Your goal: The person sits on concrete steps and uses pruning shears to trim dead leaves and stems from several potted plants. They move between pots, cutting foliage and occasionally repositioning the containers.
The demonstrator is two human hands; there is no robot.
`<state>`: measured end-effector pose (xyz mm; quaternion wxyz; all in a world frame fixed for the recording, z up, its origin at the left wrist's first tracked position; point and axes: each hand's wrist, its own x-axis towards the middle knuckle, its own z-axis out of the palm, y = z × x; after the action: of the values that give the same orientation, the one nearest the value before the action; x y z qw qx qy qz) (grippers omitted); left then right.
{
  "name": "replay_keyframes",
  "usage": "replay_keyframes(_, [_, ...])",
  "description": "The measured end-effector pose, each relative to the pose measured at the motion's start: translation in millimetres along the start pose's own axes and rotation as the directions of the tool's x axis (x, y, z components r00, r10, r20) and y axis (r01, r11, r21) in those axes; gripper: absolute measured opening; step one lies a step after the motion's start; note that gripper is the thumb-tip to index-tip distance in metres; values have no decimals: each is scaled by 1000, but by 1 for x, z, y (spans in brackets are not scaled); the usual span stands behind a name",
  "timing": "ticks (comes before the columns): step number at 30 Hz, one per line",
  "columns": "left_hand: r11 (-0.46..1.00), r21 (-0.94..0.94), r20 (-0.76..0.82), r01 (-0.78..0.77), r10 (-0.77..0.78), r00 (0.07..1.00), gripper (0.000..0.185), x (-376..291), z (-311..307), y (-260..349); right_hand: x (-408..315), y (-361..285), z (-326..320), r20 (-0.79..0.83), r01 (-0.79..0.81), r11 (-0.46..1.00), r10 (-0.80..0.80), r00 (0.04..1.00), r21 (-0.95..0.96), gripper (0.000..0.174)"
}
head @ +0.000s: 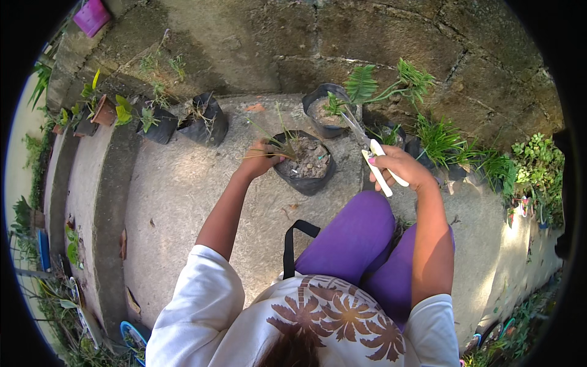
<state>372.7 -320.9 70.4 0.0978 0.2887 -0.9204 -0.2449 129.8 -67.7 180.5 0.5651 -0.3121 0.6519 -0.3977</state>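
Observation:
My left hand (262, 158) pinches the lower leaves of a thin, grassy plant (288, 146), near its base. The plant leans left in a black plastic grow bag (306, 185) filled with stony soil (312, 158). In my right hand (400, 167) is a pair of garden shears (378, 176) with cream handles spread apart. Their metal blades point up and left, towards a second black grow bag (326, 130) by the wall. A leafy green plant (362, 85) grows from that bag and leans right. Whether the blade tips touch it, I cannot tell.
A stained concrete wall (238, 41) runs along the back. More black grow bags (208, 126) and a terracotta pot (104, 111) line its foot at left. Concrete steps (110, 206) drop away on that side. Grassy plants (440, 140) crowd the right. My purple-clad knees (353, 234) are close by.

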Motion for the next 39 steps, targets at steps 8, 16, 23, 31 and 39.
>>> replay_keyframes(8, [965,18,27,262,-263,964,42,-11,7,9,8,2,5,14,-24,1000,24,1000,-15,34])
replay_keyframes(16, [967,-185,-191,177,-212,959,24,-16,1,-1,2,5,-2,-46,-31,999,30,999,-12,36])
replay_keyframes(23, [339,-893,-100,296,-791,604,24,-61,0,-32,0,2,-3,-68,-35,999,36,997,13,35])
replay_keyframes(31, [-557,-663,728,500,-322,606,95,-87,37,72,8,4,-1,-60,-51,999,50,997,-13,35])
replay_keyframes(39, [-628,-757,505,182,-385,772,55,-44,77,97,4,4,1,-46,-48,999,48,998,-2,36])
